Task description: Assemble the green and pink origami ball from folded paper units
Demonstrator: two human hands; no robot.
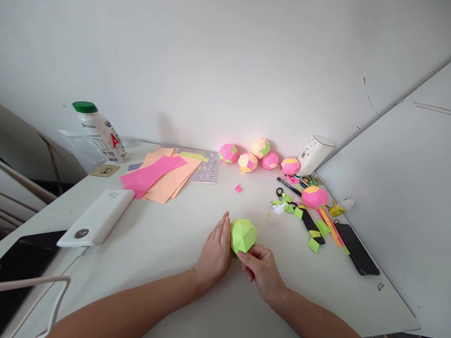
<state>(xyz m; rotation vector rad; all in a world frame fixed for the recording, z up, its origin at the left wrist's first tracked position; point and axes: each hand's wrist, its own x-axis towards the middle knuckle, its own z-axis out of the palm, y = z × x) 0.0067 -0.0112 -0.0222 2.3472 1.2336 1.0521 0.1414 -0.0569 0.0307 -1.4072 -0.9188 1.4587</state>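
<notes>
A light green folded-paper ball (244,234) with many flat facets stands low over the table between my two hands. My left hand (215,251) lies along its left side, fingers straight and side by side, palm turned toward the ball; its thumb is hidden. At the ball's lower right edge, my right hand (261,268) pinches the paper between thumb and fingers. The ball's underside is mostly out of sight. A small pink paper piece (238,188) lies on the table beyond the ball.
Finished paper balls (247,162) line the wall. Pink and peach paper strips (164,176) lie left of them. Scissors (310,225), green scraps (313,245), a glue bottle (340,207) and a black phone (356,248) are right. A power bank (98,217) and bottle (102,134) stand left.
</notes>
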